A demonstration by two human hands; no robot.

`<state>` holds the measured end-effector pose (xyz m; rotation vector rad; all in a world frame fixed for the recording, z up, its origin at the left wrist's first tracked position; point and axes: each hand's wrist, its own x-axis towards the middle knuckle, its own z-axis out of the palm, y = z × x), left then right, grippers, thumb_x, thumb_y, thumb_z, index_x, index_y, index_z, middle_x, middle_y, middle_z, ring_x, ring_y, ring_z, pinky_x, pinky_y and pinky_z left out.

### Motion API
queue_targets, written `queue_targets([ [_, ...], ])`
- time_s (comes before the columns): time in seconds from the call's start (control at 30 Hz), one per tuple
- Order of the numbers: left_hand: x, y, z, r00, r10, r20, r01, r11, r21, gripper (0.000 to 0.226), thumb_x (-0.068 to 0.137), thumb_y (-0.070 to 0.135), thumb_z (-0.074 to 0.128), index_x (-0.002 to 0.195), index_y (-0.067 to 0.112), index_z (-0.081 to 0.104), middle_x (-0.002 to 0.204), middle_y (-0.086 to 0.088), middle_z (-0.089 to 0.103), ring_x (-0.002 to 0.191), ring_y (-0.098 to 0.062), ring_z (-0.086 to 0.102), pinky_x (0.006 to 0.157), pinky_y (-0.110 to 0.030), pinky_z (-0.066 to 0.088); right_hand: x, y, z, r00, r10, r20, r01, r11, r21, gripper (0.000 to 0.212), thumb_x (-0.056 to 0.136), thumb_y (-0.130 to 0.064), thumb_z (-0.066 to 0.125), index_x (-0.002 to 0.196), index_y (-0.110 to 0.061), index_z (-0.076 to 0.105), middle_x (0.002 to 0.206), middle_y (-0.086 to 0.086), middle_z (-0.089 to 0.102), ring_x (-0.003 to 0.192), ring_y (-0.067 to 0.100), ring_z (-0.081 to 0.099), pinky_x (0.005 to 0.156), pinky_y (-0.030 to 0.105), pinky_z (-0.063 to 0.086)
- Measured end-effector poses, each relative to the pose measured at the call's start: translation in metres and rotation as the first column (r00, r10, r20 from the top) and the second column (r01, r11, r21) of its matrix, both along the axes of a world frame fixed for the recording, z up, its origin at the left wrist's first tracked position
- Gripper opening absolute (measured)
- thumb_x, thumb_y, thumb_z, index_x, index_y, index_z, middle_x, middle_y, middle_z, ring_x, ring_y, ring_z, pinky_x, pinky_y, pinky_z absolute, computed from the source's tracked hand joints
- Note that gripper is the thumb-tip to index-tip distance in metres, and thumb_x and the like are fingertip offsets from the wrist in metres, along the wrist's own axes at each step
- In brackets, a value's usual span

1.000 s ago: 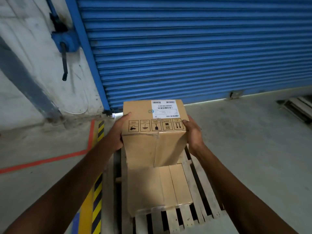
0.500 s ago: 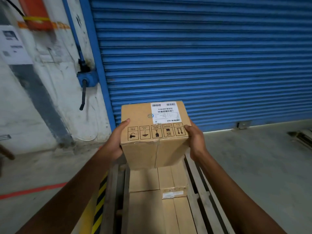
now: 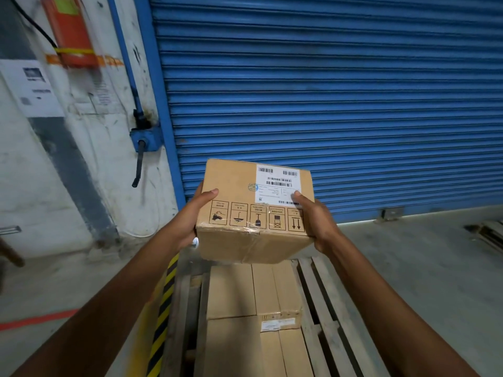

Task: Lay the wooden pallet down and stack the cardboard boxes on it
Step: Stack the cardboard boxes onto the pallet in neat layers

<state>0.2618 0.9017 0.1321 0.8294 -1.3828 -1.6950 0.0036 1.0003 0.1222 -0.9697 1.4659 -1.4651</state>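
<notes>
I hold a cardboard box [image 3: 245, 191] with a white barcode label and handling symbols in the air, my left hand [image 3: 194, 216] on its left side and my right hand [image 3: 315, 224] on its right side. Below it, two more cardboard boxes [image 3: 239, 292] lie flat, end to end, on the wooden pallet [image 3: 324, 303], which lies on the floor. The near box [image 3: 245, 349] runs out of the frame at the bottom. The held box is well above the far box and does not touch it.
A blue roller shutter [image 3: 326, 91] closes the wall ahead, with a blue crank handle [image 3: 141, 148] at its left. Yellow-black hazard tape [image 3: 163, 311] runs along the pallet's left edge. Another pallet's corner [image 3: 490, 235] lies at the far right on the concrete floor.
The held box has risen and tilted its top toward me. The view has tipped upward, so the shutter fills more of it and the boxes on the pallet sit lower in the frame.
</notes>
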Motion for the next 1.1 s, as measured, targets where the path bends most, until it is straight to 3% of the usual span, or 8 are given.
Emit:
queue_targets([
  [0.13,0.005,0.003,0.001,1.000,0.002,-0.003,-0.002,0.999,0.037,0.070,0.087,0.058,0.062,0.148,0.031,0.040,0.135,-0.006,0.063,0.122,-0.029,0.061,0.103,-0.050,0.047,0.001,0.001,0.003,1.000,-0.022,-0.002,0.022,0.999,-0.028,0.035,0.099,-0.039,0.057,0.123,-0.014,0.061,0.093,0.005,0.079,0.083,0.021,0.076,0.067,0.031,0.057],
  [0.37,0.007,0.008,0.005,0.998,-0.027,-0.056,0.033,0.992,0.118,0.074,0.091,0.075,0.026,0.138,0.026,0.055,0.128,-0.012,0.066,0.121,-0.033,0.062,0.102,-0.051,0.046,0.002,0.001,0.002,0.996,-0.067,-0.061,0.065,0.997,-0.038,0.035,0.101,-0.043,0.051,0.120,-0.015,0.063,0.094,0.003,0.078,0.081,0.017,0.076,0.064,0.028,0.058],
  [0.5,0.010,0.003,0.006,0.994,0.051,-0.098,-0.008,0.916,0.401,0.085,0.084,0.084,0.028,0.116,0.017,0.068,0.115,-0.022,0.070,0.109,-0.042,0.064,0.089,-0.054,0.051,0.007,0.005,0.001,0.988,-0.063,-0.142,0.051,0.995,-0.086,0.037,0.101,-0.042,0.051,0.128,-0.019,0.060,0.108,0.005,0.076,0.089,0.016,0.075,0.074,0.034,0.061],
  [0.63,0.015,0.006,-0.002,0.992,0.055,-0.118,0.002,0.900,0.436,0.040,0.098,0.049,0.046,0.080,0.018,0.063,0.072,-0.007,0.067,0.062,-0.026,0.064,0.060,-0.034,0.055,0.015,0.019,-0.015,0.959,-0.007,-0.284,-0.048,0.982,-0.185,0.056,0.091,-0.061,0.054,0.140,-0.034,0.050,0.124,0.000,0.068,0.107,0.018,0.070,0.087,0.047,0.060],
  [0.73,0.022,0.010,-0.002,0.990,0.082,-0.113,-0.031,0.918,0.396,0.033,0.096,0.045,0.050,0.079,0.019,0.062,0.071,-0.005,0.066,0.061,-0.024,0.062,0.059,-0.032,0.054,0.023,0.035,-0.024,0.981,0.023,-0.194,-0.070,0.968,-0.240,0.067,0.086,-0.072,0.042,0.146,-0.041,0.040,0.136,-0.002,0.058,0.116,0.017,0.064,0.086,0.046,0.060],
  [0.9,0.016,0.017,-0.009,0.978,0.148,-0.148,-0.094,0.943,0.318,0.064,0.090,0.073,0.040,0.098,0.020,0.074,0.090,-0.010,0.074,0.080,-0.028,0.069,0.077,-0.039,0.053,0.016,0.035,-0.007,0.992,-0.027,0.127,0.037,0.996,-0.080,0.081,0.086,-0.084,0.027,0.126,-0.025,0.064,0.118,0.012,0.071,0.110,0.030,0.068,0.097,0.056,0.051],
  [1.0,0.009,0.027,-0.012,0.974,0.151,-0.172,-0.099,0.955,0.279,0.070,0.090,0.074,0.036,0.120,0.019,0.065,0.098,-0.010,0.075,0.086,-0.026,0.071,0.078,-0.039,0.055,0.010,0.032,0.007,0.941,0.083,0.327,-0.082,0.996,-0.019,0.062,0.095,-0.069,0.033,0.116,-0.024,0.071,0.110,0.015,0.075,0.100,0.032,0.072,0.088,0.050,0.054],
  [1.1,0.009,0.038,-0.018,0.957,0.190,-0.219,-0.137,0.962,0.234,0.060,0.098,0.061,0.027,0.104,0.015,0.064,0.080,-0.006,0.076,0.067,-0.019,0.073,0.060,-0.028,0.058,0.003,0.031,0.021,0.917,0.225,0.329,-0.197,0.973,-0.117,0.043,0.100,-0.052,0.039,0.110,-0.023,0.070,0.102,0.010,0.076,0.086,0.024,0.074,0.079,0.042,0.053],
])
